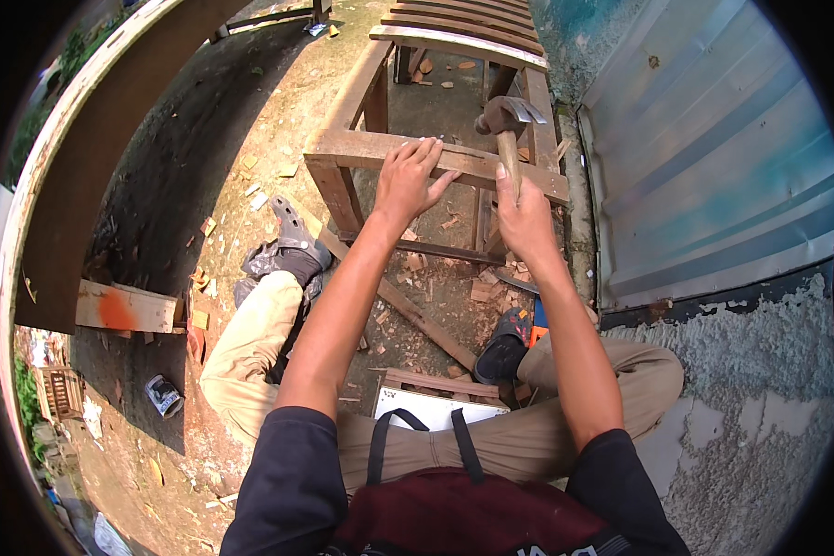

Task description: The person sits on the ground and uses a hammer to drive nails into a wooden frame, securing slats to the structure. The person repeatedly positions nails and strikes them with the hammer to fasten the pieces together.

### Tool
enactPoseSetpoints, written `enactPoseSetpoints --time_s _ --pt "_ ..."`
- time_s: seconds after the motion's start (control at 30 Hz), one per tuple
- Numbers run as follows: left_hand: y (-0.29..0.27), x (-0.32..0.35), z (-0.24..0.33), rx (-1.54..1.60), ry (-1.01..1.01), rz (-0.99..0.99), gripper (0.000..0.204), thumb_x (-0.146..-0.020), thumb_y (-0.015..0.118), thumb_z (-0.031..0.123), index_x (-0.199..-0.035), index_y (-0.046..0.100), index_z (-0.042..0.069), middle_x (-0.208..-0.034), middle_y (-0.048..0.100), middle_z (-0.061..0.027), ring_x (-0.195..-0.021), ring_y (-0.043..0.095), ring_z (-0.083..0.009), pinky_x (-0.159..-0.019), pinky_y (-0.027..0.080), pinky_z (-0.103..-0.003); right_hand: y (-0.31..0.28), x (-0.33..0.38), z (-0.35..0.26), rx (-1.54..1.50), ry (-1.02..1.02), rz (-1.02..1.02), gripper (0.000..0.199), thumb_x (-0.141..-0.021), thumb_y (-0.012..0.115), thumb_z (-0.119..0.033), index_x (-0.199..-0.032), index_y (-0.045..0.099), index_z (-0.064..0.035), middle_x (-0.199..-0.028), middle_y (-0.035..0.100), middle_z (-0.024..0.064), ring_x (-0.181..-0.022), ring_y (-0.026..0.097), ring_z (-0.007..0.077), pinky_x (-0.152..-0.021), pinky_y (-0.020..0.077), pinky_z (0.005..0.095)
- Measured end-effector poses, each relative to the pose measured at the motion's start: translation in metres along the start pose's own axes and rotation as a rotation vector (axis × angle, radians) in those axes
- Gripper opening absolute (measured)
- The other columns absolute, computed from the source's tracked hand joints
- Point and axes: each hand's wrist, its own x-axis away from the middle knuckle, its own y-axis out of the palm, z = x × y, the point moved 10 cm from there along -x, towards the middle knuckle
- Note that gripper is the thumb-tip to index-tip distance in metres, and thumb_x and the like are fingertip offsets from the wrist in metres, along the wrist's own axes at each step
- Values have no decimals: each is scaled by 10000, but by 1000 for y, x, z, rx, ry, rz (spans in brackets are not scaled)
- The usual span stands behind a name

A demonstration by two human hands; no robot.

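Note:
A claw hammer [508, 146] with a wooden handle stands head-up in my right hand [526, 218], whose fingers are closed round the lower handle. Its metal head is above the far side of a brown wooden rail [361, 144], claw pointing right. My left hand [410, 181] lies on that same rail, left of the hammer, with fingers stretched over the top face and thumb apart. The rail is the near crosspiece of a wooden bench frame [338, 195], which has legs and a lower bar. No nail can be made out on the rail.
Slats [463, 28] cover the bench's far end. A corrugated metal sheet [713, 157] and a rough wall [760, 417] close the right side. A long wooden stick [426, 324] and wood chips lie between my feet. A can [164, 396] lies at left, near a large board [93, 185].

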Motion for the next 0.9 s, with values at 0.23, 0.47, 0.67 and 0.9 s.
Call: enactPoseSetpoints --time_s 0.23,0.47,0.67,0.9 --pt "0 0 -4 -2 -17 3 555 -873 734 432 -1241 677 20 -1286 669 -106 -1213 596 -252 -1031 431 -394 3 -10 -9 -17 -66 28 563 -1056 454 -476 -853 571 36 -598 543 116 -533 579 236 -545 457 438" --pt "6 -3 -5 -52 -8 -84 604 -887 697 460 -1292 649 15 -1336 650 -115 -1200 602 -270 -988 454 -416 2 -21 -16 59 -25 -119 591 -1046 453 -490 -864 610 49 -642 587 168 -630 603 280 -635 466 441" --pt "5 -9 -4 -79 9 -183 632 -897 664 484 -1315 629 10 -1344 641 -118 -1200 584 -279 -973 454 -417 -2 -19 -39 -13 -40 -63 587 -1045 458 -493 -881 619 47 -690 610 200 -684 614 330 -687 473 456" --pt "11 -11 -1 -149 25 -251 674 -917 611 514 -1338 596 -12 -1315 622 -104 -1170 561 -268 -964 431 -401 31 -2 -4 183 98 -202 569 -1054 434 -471 -1006 642 56 -823 667 277 -820 667 436 -760 487 487"
